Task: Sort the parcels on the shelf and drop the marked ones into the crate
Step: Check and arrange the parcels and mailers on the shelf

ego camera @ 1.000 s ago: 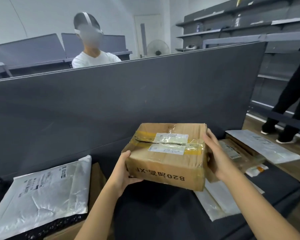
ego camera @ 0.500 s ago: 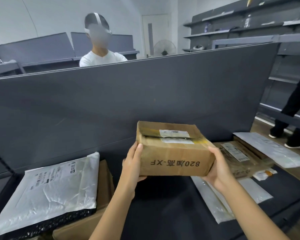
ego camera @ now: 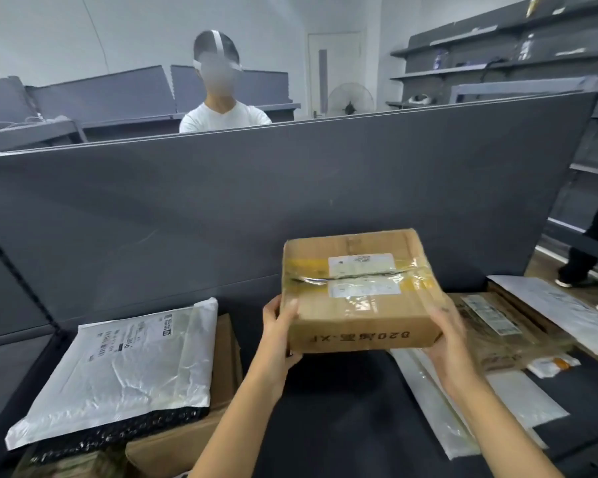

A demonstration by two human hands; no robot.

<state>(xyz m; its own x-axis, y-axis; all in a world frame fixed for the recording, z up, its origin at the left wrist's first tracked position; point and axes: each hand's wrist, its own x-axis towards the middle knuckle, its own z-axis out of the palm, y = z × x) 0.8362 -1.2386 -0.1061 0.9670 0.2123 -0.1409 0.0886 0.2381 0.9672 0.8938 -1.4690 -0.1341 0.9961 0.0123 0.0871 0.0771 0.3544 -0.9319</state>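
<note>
A taped cardboard box [ego camera: 356, 288] with white labels on top and black print on its near side hangs above the dark shelf [ego camera: 342, 426]. My left hand [ego camera: 278, 334] grips its near left corner. My right hand [ego camera: 446, 336] holds its near right corner from the side and below. The box's top tilts toward me. A white plastic mailer [ego camera: 118, 367] lies on a brown carton [ego camera: 201, 439] at the left. No crate is in view.
Flat white mailers [ego camera: 463, 408] and brown paper parcels [ego camera: 497, 326] lie on the shelf at the right. A tall grey back panel [ego camera: 256, 208] stands behind the shelf. A person in a white shirt [ego camera: 225, 115] stands beyond it. Another person's dark legs [ego camera: 587, 257] are at the far right.
The box has tipped so its top faces me again, and it sits slightly lower and closer. Both hands have kept hold of its near corners.
</note>
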